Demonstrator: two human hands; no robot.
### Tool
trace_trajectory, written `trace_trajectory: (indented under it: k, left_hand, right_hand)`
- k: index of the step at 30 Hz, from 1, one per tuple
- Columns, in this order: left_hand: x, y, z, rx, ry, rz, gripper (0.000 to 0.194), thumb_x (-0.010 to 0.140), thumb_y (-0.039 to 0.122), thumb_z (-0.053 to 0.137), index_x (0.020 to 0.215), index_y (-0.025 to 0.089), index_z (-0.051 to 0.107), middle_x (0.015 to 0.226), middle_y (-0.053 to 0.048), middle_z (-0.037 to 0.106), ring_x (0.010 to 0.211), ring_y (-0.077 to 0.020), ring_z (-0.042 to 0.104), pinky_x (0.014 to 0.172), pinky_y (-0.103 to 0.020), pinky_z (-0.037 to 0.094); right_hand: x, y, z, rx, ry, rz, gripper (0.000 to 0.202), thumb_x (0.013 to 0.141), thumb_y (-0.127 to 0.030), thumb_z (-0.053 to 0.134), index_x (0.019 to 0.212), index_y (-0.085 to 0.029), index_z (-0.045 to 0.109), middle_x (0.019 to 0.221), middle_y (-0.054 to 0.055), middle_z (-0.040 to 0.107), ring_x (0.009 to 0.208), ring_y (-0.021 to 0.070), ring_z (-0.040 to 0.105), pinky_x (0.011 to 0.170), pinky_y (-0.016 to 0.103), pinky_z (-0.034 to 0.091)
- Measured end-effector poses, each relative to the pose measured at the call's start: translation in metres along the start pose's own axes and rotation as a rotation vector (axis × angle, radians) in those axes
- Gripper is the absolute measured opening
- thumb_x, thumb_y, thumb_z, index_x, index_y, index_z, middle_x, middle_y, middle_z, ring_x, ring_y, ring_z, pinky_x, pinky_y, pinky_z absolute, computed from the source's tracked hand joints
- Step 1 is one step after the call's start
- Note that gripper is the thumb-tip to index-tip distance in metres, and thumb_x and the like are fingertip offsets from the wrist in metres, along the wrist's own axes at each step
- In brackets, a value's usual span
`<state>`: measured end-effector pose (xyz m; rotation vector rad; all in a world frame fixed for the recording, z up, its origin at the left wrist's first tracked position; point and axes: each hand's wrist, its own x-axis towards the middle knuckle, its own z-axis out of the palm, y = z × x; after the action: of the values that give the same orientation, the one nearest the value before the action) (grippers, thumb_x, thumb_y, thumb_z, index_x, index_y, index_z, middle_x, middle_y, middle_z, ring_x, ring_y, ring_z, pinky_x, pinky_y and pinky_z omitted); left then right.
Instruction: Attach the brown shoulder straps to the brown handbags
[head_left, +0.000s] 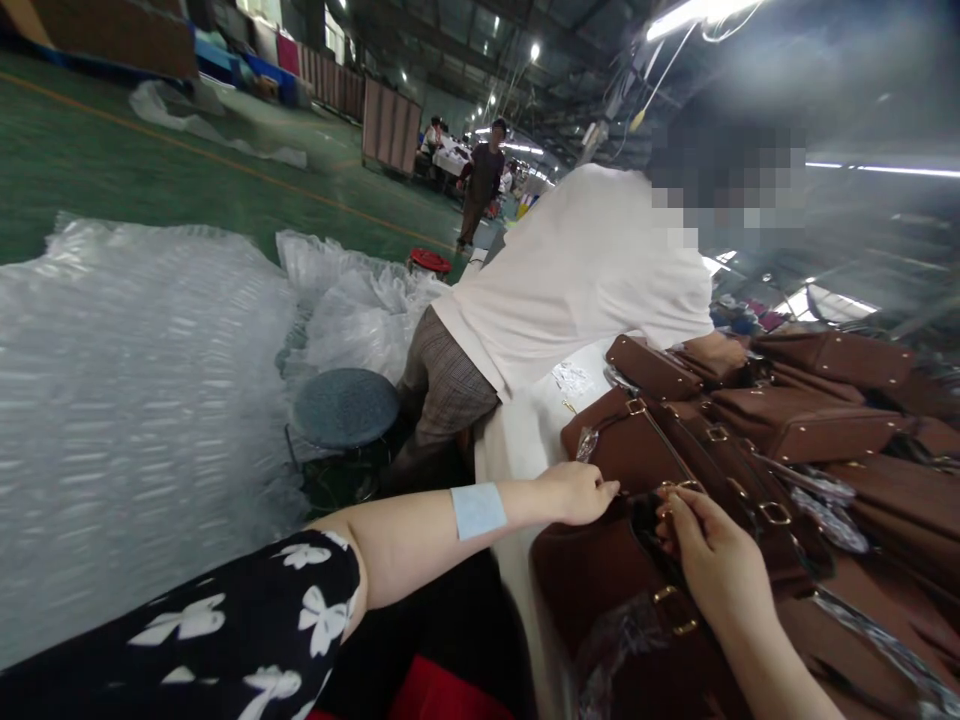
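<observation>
Black sleeve (pixel 247 625) lies left of the near bag (pixel 589 570), the left hand (pixel 576 493) curled above, contents unclear, the right hand (pixel 716 550) pinching hardware (pixel 681 486).

Worktop (pixel 517 455) runs from bottom ctr. toward upper R, bare strip along its L side, bags (pixel 840 420) piled close tog. over the rest. L hand (pixel 581 492) & R hand (pixel 716 550) are at the nr. bags, L hand closer to the bare strip. Co-worker (pixel 585 260) leans over worktop's far part from its L side, arm out to the far bags. Stool (pixel 345 408) stands L of worktop, just beside co-worker's legs; plastic sheeting (pixel 142 420) heaped on floor (pixel 150 170) L of & behind stool. 2nd stool (pixel 430 262) just behind sheeting. Standing person (pixel 484 175) farther back, R of panel (pixel 391 127). Lamp (pixel 694 16) overhead.
</observation>
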<state>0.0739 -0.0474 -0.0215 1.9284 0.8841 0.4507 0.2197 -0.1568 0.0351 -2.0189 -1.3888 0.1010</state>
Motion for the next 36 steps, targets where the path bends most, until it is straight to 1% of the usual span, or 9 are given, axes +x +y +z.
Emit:
trace_trajectory:
  k: [3, 6, 9, 18, 20, 23, 27, 30, 36]
  left_hand:
    - [0.010, 0.000, -0.001, -0.139, -0.125, -0.095, 0.046, 0.088, 0.055, 0.048, 0.076, 0.015, 0.066, 0.071, -0.005, 0.064, 0.064, -0.0170, 0.060, 0.062, -0.029, 0.049]
    - [0.014, -0.003, -0.002, -0.430, -0.198, -0.204, 0.038, 0.081, 0.052, 0.062, 0.076, 0.014, 0.063, 0.069, 0.000, 0.060, 0.056, -0.0099, 0.052, 0.050, -0.022, 0.041]
    - [0.013, -0.001, -0.003, -0.554, -0.188, -0.211, 0.028, 0.079, 0.042, 0.067, 0.076, 0.014, 0.062, 0.069, 0.002, 0.059, 0.057, -0.0083, 0.051, 0.049, -0.019, 0.038]
    - [0.017, 0.007, -0.007, -0.547, -0.213, -0.188, 0.018, 0.079, 0.031, 0.068, 0.074, 0.014, 0.063, 0.058, 0.005, 0.053, 0.051, -0.0074, 0.048, 0.049, -0.019, 0.038]
    - [0.016, 0.007, -0.006, -0.504, -0.167, -0.125, 0.018, 0.078, 0.031, 0.071, 0.077, 0.014, 0.067, 0.061, 0.004, 0.057, 0.054, -0.0080, 0.050, 0.053, -0.020, 0.040]
    - [0.009, 0.009, -0.003, -0.228, 0.052, 0.141, 0.016, 0.080, 0.030, 0.070, 0.084, 0.015, 0.073, 0.076, -0.002, 0.069, 0.070, -0.0138, 0.061, 0.067, -0.025, 0.049]
    - [-0.002, 0.012, 0.004, 0.139, 0.222, 0.454, 0.020, 0.090, 0.026, 0.056, 0.090, 0.015, 0.073, 0.094, -0.009, 0.073, 0.090, -0.0217, 0.066, 0.085, -0.033, 0.052]
    - [-0.006, 0.010, 0.007, 0.222, 0.253, 0.464, 0.023, 0.093, 0.027, 0.052, 0.091, 0.014, 0.071, 0.095, -0.010, 0.072, 0.091, -0.0226, 0.067, 0.086, -0.035, 0.053]
    - [-0.009, 0.007, 0.012, 0.218, 0.297, 0.423, 0.020, 0.094, 0.027, 0.053, 0.093, 0.015, 0.069, 0.097, -0.008, 0.071, 0.094, -0.0219, 0.066, 0.088, -0.034, 0.054]
  right_hand:
    - [0.002, 0.004, 0.008, -0.064, -0.020, -0.049, 0.043, 0.083, -0.051, 0.049, 0.102, -0.020, 0.072, 0.077, 0.004, 0.071, 0.062, 0.0196, 0.065, 0.061, 0.031, 0.053]
    - [0.005, 0.010, 0.012, -0.109, -0.009, -0.069, 0.044, 0.084, -0.051, 0.048, 0.106, -0.020, 0.071, 0.082, 0.005, 0.072, 0.067, 0.0208, 0.066, 0.065, 0.033, 0.053]
    - [0.008, 0.014, 0.012, -0.163, -0.002, -0.123, 0.044, 0.085, -0.050, 0.047, 0.107, -0.020, 0.071, 0.085, 0.006, 0.072, 0.073, 0.0227, 0.067, 0.069, 0.035, 0.053]
    - [0.011, 0.012, 0.012, -0.218, -0.019, -0.166, 0.046, 0.085, -0.048, 0.044, 0.106, -0.017, 0.071, 0.086, 0.009, 0.072, 0.074, 0.0239, 0.067, 0.071, 0.036, 0.052]
    - [0.015, 0.016, 0.013, -0.214, -0.026, -0.165, 0.045, 0.087, -0.048, 0.044, 0.107, -0.017, 0.071, 0.084, 0.007, 0.072, 0.070, 0.0224, 0.067, 0.068, 0.035, 0.052]
    - [0.022, 0.023, 0.015, -0.246, -0.071, -0.221, 0.044, 0.090, -0.045, 0.042, 0.110, -0.017, 0.070, 0.081, 0.007, 0.073, 0.067, 0.0214, 0.067, 0.066, 0.034, 0.054]
    - [0.032, 0.027, 0.018, -0.338, -0.145, -0.388, 0.043, 0.092, -0.038, 0.039, 0.112, -0.015, 0.070, 0.098, 0.011, 0.075, 0.087, 0.0244, 0.071, 0.078, 0.036, 0.056]
    - [0.033, 0.025, 0.020, -0.361, -0.167, -0.427, 0.042, 0.092, -0.034, 0.037, 0.108, -0.015, 0.071, 0.106, 0.013, 0.074, 0.098, 0.0263, 0.069, 0.085, 0.038, 0.055]
    - [0.029, 0.015, 0.022, -0.427, -0.202, -0.452, 0.043, 0.094, -0.027, 0.032, 0.107, -0.013, 0.072, 0.102, 0.015, 0.073, 0.092, 0.0287, 0.068, 0.082, 0.042, 0.054]
